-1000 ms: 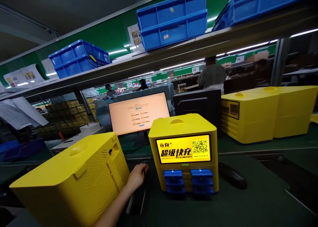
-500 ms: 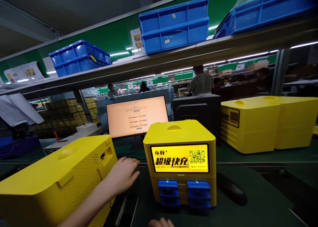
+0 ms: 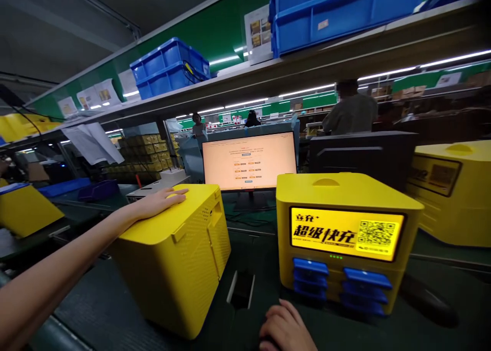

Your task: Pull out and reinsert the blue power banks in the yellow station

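The left hand point(image 3: 163, 201) has moved up from the bench onto the yellow box point(image 3: 172, 259), lying flat and spread on its top, left of the lit unit point(image 3: 345, 238). The box looks rigid, bulky and smooth; gripping its edges seems best. The right hand point(image 3: 286, 330) rests curled on the bench point(image 3: 422, 330).

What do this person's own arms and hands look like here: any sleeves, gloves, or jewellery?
Both hands are bare, with no gloves. The left hand shows with a long stretch of forearm that carries no sleeve, watch or band. No ring shows on it. Only the back of the right hand shows at the bottom edge; its wrist is out of frame.
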`<state>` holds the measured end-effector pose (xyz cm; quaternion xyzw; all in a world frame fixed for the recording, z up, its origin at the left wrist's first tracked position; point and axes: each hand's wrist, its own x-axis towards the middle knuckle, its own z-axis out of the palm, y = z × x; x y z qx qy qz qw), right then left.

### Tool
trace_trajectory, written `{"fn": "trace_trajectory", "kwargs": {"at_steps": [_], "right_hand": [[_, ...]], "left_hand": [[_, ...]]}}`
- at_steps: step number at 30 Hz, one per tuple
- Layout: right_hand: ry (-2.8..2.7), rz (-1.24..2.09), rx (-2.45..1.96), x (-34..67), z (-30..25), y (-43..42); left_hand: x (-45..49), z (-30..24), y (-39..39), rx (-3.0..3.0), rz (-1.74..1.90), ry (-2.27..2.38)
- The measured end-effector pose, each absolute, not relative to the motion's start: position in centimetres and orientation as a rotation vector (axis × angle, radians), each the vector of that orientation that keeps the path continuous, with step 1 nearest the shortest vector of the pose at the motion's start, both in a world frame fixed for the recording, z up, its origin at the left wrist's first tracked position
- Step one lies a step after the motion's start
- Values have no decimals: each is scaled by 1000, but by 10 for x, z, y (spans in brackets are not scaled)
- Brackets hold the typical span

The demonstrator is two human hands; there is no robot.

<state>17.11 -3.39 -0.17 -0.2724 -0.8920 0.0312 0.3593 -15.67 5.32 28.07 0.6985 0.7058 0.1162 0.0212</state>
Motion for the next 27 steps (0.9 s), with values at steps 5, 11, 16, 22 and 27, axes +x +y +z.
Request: {"fn": "trace_trajectory", "kwargs": {"at_steps": [5, 11, 16, 22, 27], "right_hand": [[-1969, 312, -687, 130, 61, -12], [-1900, 214, -703, 100, 118, 43], [-1988, 242, -799, 94, 135, 55], [-2114, -33, -886, 86, 142, 56], [-2187, -164, -978, 75, 147, 77]], "left_hand": [[-144, 283, 43, 2263, 257, 1971], [-138, 281, 42, 2318, 233, 1925], [-143, 277, 48, 2275, 255, 1947], [-142, 276, 49, 2310, 188, 1990], [-143, 276, 60, 2215, 126, 2166]]}}
